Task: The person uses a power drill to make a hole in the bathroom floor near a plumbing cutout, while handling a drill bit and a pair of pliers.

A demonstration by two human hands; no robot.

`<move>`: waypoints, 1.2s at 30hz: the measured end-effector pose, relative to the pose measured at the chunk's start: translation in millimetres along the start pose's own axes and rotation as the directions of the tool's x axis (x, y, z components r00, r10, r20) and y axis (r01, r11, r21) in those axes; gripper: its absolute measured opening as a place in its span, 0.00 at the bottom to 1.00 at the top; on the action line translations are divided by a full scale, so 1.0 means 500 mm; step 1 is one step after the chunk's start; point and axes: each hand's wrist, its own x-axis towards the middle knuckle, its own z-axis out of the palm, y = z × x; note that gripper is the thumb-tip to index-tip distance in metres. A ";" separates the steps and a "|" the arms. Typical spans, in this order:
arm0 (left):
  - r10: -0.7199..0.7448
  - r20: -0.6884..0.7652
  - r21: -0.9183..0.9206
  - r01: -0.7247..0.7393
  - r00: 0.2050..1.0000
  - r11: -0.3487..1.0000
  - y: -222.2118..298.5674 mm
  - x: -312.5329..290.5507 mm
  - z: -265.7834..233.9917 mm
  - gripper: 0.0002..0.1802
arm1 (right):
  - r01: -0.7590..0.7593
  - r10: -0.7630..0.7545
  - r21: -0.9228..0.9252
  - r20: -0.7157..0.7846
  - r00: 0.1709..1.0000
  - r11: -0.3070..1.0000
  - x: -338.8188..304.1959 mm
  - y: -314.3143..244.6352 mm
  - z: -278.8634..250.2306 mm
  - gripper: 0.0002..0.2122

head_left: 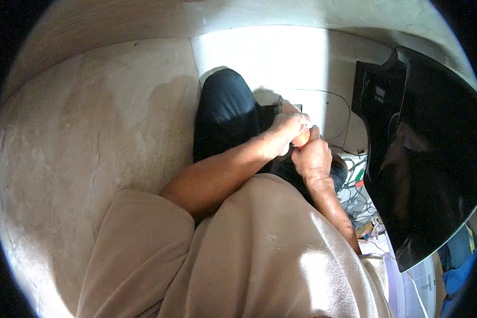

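Note:
Between my hands is a small rounded orange-brown thing (pixel 301 139), mostly covered by fingers, so its kind does not show. My left hand (pixel 287 128) reaches over it from the left, with fingers bent onto its top. Around its lower right side curls my right hand (pixel 313 156), holding it. Both hands are close together above my lap, near my bent knee in dark trousers (pixel 225 106). Just beyond the left hand, part of a bare foot (pixel 288 107) shows.
A large glossy black panel (pixel 424 159) stands close on my right. Tangled cables (pixel 352 199) lie beneath it, near a small green and red item (pixel 360 179). A plastered wall (pixel 100 116) rises on my left. Strong light falls on the pale surface (pixel 270 58) ahead.

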 end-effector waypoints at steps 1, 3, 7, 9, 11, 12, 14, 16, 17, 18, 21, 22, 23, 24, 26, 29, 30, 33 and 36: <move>0.006 0.078 -0.022 -0.004 0.997 1.000 -0.003 -0.001 -0.002 0.08 | 0.003 -0.003 -0.002 0.003 1.000 1.000 0.000 0.002 0.005 0.29; 0.040 0.087 -0.035 -0.037 0.995 0.999 -0.007 -0.001 -0.005 0.08 | 0.034 -0.033 0.012 -0.030 0.999 0.999 -0.002 0.007 0.014 0.29; -0.013 0.054 0.024 0.011 0.998 1.000 -0.009 -0.010 0.001 0.08 | 0.052 -0.051 0.024 -0.044 0.998 0.998 -0.004 0.022 0.026 0.29; -0.027 0.002 0.044 0.027 1.000 0.999 -0.006 -0.016 0.007 0.07 | 0.050 -0.049 0.021 -0.023 0.999 0.999 -0.003 0.026 0.027 0.29; -0.028 -0.018 0.041 0.029 0.999 0.999 -0.007 -0.021 0.010 0.07 | 0.038 -0.037 0.018 -0.023 0.999 0.999 -0.004 0.029 0.024 0.29; -0.034 -0.014 0.024 0.035 0.999 0.999 -0.009 -0.022 0.010 0.07 | 0.051 -0.051 0.026 -0.027 0.998 0.998 -0.005 0.030 0.022 0.29; -0.011 0.011 0.024 0.010 1.000 1.000 -0.013 -0.016 0.004 0.07 | 0.057 -0.056 0.016 -0.055 0.997 0.998 -0.002 0.027 0.017 0.28; 0.013 0.051 0.007 -0.014 0.999 1.000 -0.019 -0.007 -0.007 0.07 | 0.062 -0.061 0.007 -0.038 0.997 0.998 0.000 0.020 0.010 0.26; 0.019 0.090 -0.054 -0.014 0.996 0.998 -0.022 -0.001 -0.014 0.06 | 0.062 -0.062 -0.014 -0.031 0.998 0.998 0.000 0.018 0.006 0.25; 0.036 0.160 -0.117 -0.017 0.986 0.993 -0.021 0.004 -0.018 0.06 | 0.064 -0.064 -0.009 -0.045 0.997 0.998 0.005 0.012 0.000 0.25; 0.023 0.183 -0.180 0.010 0.983 0.984 -0.010 0.020 -0.021 0.06 | 0.093 -0.093 -0.069 0.000 0.996 0.993 0.008 -0.002 -0.017 0.20; 0.216 0.385 -0.253 -0.123 0.897 0.960 0.006 0.025 -0.032 0.05 | 0.103 -0.103 -0.047 -0.007 0.995 0.994 0.008 -0.007 -0.024 0.20; 0.156 0.247 -0.220 -0.102 0.956 0.970 0.007 0.021 -0.020 0.05 | 0.093 -0.094 -0.033 -0.012 0.996 0.995 0.005 -0.011 -0.029 0.20; 0.100 0.099 -0.193 -0.079 0.990 0.978 0.013 0.020 -0.015 0.04 | 0.086 -0.086 -0.019 -0.018 0.996 0.996 0.001 -0.017 -0.031 0.20; 0.066 0.177 -0.106 -0.048 0.982 0.993 0.028 0.015 -0.014 0.01 | 0.082 -0.082 -0.016 0.006 0.997 0.997 -0.010 -0.017 -0.040 0.21; 0.116 0.202 -0.075 -0.102 0.973 0.992 0.036 0.006 -0.019 0.02 | 0.106 -0.107 -0.034 -0.027 0.994 0.994 -0.012 -0.023 -0.037 0.21; 0.098 0.224 -0.082 -0.082 0.970 0.993 0.035 -0.006 -0.016 0.02 | 0.110 -0.110 -0.017 -0.007 0.994 0.994 -0.014 -0.025 -0.045 0.21; 0.032 0.258 -0.035 -0.024 0.966 0.999 0.043 0.005 -0.034 0.03 | 0.083 -0.084 -0.010 -0.026 0.996 0.996 -0.009 -0.039 -0.022 0.23; -0.035 0.203 -0.035 0.043 0.979 0.998 0.056 0.011 -0.030 0.03 | 0.088 -0.088 -0.029 -0.022 0.996 0.996 -0.010 -0.047 -0.025 0.23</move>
